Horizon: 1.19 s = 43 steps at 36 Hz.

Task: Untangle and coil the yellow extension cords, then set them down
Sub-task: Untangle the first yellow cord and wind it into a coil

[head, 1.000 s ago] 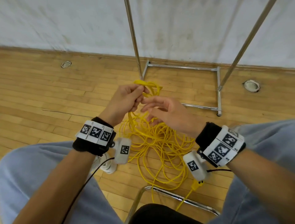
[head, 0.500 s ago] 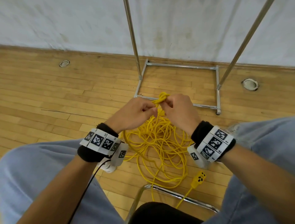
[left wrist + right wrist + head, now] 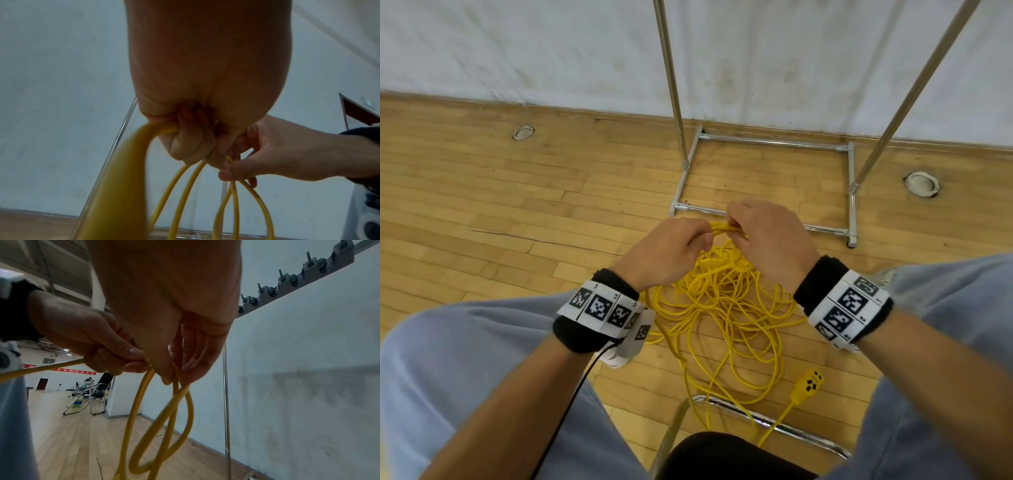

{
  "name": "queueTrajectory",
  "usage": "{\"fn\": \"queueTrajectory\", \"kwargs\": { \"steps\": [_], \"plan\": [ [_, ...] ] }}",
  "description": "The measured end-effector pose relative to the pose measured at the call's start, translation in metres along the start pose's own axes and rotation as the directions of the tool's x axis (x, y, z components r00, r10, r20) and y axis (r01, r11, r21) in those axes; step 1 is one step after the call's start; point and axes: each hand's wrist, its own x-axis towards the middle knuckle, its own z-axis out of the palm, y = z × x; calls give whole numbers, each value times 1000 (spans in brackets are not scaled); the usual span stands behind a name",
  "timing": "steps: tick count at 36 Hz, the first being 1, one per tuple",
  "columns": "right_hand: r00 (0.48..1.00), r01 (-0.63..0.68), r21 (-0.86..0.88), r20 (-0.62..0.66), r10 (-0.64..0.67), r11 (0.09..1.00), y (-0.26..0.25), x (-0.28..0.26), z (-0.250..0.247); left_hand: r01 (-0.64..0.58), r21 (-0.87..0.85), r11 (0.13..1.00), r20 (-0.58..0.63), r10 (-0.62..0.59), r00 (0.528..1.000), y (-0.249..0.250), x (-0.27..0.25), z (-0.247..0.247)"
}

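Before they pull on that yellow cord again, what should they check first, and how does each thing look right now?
1. Left hand grips the cord: ok.
2. Right hand pinches strands: ok.
3. Short bunch held between both hands: ok.
4. Pile on the floor untangled: not ok, loops cross.
5. Socket end lying free: ok.
6. Strands clear of the chair frame: not ok, they cross it.
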Motion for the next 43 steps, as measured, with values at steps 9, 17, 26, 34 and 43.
{"fn": "queueTrajectory", "kwargs": {
  "steps": [9, 17, 26, 34, 43],
  "plan": [
    [977, -214, 120, 22, 213, 969, 52, 18, -9, 61, 8, 998, -79, -60, 995, -9, 6, -18],
    [970, -234, 360, 142, 195, 903, 64, 24, -16, 155, -66, 986, -219, -166, 962, -23, 9, -33],
    [756, -623, 556, 248, 605, 550, 104, 32, 3, 268, -351, 897, -410, -404, 818, -41, -1, -46],
    [782, -623, 358, 321, 534, 696, 73, 26, 14, 243, -589, 771, -358, -519, 776, -27, 0, -38],
    [949, -110, 200, 311, 44, 974, 26, 15, 12, 104, -703, 703, -312, -437, 843, -6, -3, -36]
  ]
}}
